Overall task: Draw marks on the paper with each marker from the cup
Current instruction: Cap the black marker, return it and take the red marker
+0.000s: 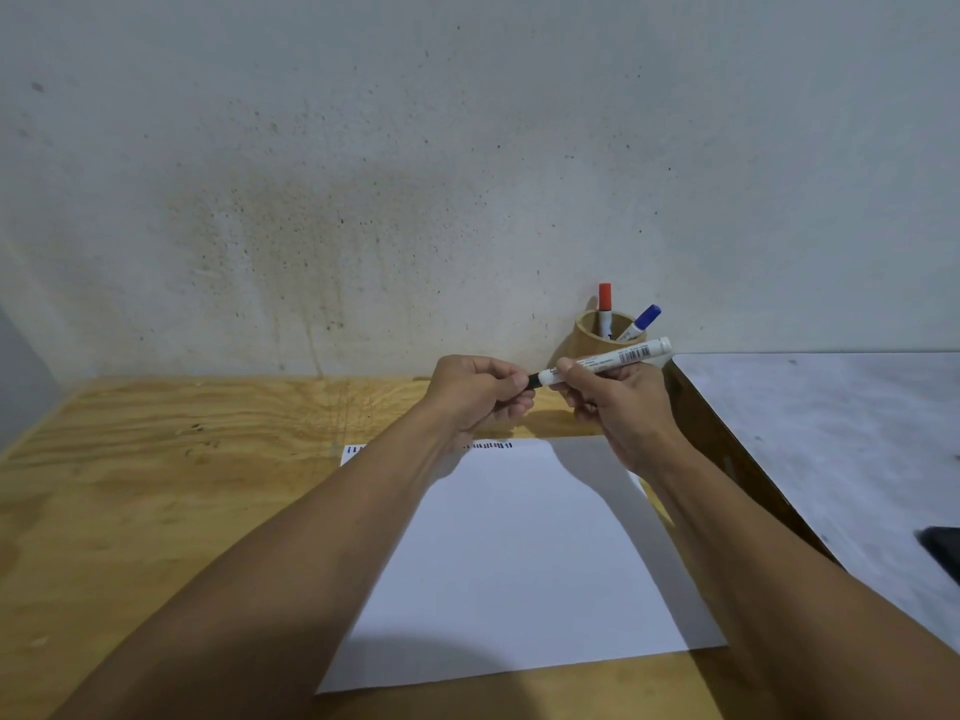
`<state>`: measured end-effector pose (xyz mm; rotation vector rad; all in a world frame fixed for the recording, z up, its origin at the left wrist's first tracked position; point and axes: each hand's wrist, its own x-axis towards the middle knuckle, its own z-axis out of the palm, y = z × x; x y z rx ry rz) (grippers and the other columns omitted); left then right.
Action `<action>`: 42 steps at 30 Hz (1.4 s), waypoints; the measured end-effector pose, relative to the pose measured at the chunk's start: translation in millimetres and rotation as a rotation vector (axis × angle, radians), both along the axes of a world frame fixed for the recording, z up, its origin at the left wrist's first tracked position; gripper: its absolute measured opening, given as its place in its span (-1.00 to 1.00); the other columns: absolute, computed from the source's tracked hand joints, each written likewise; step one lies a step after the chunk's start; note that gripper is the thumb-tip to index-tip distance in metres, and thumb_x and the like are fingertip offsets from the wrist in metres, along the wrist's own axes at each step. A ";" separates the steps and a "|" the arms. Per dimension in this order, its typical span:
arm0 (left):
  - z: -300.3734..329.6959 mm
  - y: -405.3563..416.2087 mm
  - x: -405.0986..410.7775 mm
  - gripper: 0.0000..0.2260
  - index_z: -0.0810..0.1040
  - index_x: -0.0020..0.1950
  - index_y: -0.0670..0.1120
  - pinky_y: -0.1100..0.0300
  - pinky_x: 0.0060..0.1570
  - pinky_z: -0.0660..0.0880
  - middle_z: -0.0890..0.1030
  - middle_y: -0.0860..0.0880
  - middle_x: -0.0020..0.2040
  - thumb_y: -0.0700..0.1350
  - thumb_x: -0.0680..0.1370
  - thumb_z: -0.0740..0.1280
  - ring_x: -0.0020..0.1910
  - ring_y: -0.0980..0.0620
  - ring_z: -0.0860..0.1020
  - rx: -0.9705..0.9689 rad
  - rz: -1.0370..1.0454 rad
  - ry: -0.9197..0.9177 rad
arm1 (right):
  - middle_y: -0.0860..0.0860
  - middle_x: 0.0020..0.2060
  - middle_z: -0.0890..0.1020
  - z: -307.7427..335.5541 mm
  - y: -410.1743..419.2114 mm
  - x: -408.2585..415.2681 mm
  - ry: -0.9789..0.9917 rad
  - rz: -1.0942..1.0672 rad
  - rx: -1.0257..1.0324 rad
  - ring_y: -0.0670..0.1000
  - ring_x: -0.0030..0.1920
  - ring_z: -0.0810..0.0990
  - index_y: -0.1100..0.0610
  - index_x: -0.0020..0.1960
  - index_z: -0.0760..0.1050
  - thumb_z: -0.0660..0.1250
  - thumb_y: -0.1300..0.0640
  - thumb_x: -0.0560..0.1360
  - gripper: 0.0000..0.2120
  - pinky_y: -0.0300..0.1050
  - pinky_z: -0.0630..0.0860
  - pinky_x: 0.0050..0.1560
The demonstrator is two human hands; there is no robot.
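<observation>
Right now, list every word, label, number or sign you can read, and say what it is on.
Nothing can be quoted.
Marker held by the right hand: a barcode and lines of small print on its white barrel, too small and blurred to read.
Paper: only short coloured strokes along its far edge, no letters.
Cup and its two markers: no visible text.

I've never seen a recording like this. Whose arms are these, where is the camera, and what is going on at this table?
There is no machine here: a person wears a camera on the head, looking down at their own two bare arms. The right hand holds a white marker by its barrel, while the left hand grips its black cap end. On the wooden table lies a sheet of paper with a row of small marks along its far edge. Behind stands a wooden cup with a red-capped marker and a blue-capped marker.
</observation>
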<state>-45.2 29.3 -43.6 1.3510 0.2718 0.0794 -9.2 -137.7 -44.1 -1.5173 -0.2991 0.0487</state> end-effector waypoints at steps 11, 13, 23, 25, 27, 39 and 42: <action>8.1 -26.1 6.4 -0.88 0.68 -0.05 -0.15 -0.03 -0.03 0.64 0.71 -0.11 -0.12 -0.14 0.46 0.46 -0.16 -0.04 0.68 0.390 -0.015 -0.118 | 0.15 -0.07 0.66 32.2 -15.2 18.2 -0.048 -0.123 -0.282 0.16 -0.10 0.66 0.22 0.07 0.48 0.12 0.02 0.65 -0.72 0.11 0.63 -0.07; 9.1 -27.9 11.2 -0.83 0.66 0.03 -0.10 0.06 -0.01 0.62 0.68 -0.05 -0.01 -0.11 0.46 0.46 -0.08 0.02 0.65 0.620 0.029 -0.137 | 0.17 -0.09 0.64 55.9 -30.2 28.6 -0.133 -0.210 -0.451 0.20 -0.13 0.69 0.17 0.13 0.43 0.12 0.00 0.65 -0.74 0.19 0.66 -0.09; 22.5 -45.9 31.6 -0.45 0.29 0.47 -0.07 -0.08 0.36 0.35 0.29 -0.07 0.51 -0.32 0.50 0.26 0.43 -0.13 0.28 1.278 -0.188 -0.329 | 0.12 -0.14 0.68 129.9 -62.4 59.1 -0.364 -0.269 -1.063 0.09 -0.29 0.69 0.23 0.06 0.67 0.50 0.11 0.42 -0.73 -0.15 0.60 -0.29; 22.0 -47.0 35.5 -0.39 0.22 0.51 -0.06 -0.05 0.38 0.34 0.23 -0.03 0.55 -0.34 0.49 0.27 0.46 -0.12 0.25 1.326 -0.225 -0.299 | 0.16 -0.06 0.68 125.5 -54.4 62.4 -0.415 -0.237 -1.109 0.12 -0.16 0.69 0.27 0.07 0.66 0.47 0.19 0.45 -0.76 -0.10 0.62 -0.16; 21.7 -46.6 37.6 -0.38 0.23 0.51 -0.07 -0.04 0.39 0.34 0.25 -0.02 0.54 -0.35 0.48 0.29 0.47 -0.11 0.26 1.355 -0.242 -0.288 | 0.18 0.08 0.68 117.7 -47.3 68.0 -0.465 -0.195 -1.172 0.14 0.02 0.65 0.27 0.14 0.64 0.40 0.25 0.51 -0.78 -0.04 0.61 0.05; 23.3 -42.8 38.5 -0.35 0.26 0.49 0.02 -0.05 0.33 0.42 0.26 0.07 0.53 -0.42 0.46 0.25 0.44 -0.13 0.33 1.268 -0.252 -0.258 | 0.03 -0.18 0.70 77.5 -34.4 93.3 -0.422 -0.157 -1.174 0.02 -0.19 0.62 0.10 -0.13 0.70 0.47 0.06 0.41 -0.88 0.05 0.64 -0.03; 19.8 -42.8 39.7 -0.34 0.25 0.50 0.03 -0.03 0.30 0.44 0.25 0.07 0.54 -0.42 0.46 0.25 0.43 -0.11 0.35 1.255 -0.252 -0.263 | 0.03 -0.23 0.67 73.6 -25.8 98.6 -0.317 -0.227 -1.076 0.00 -0.24 0.61 0.15 -0.15 0.67 0.46 0.00 0.37 -0.79 0.02 0.64 -0.03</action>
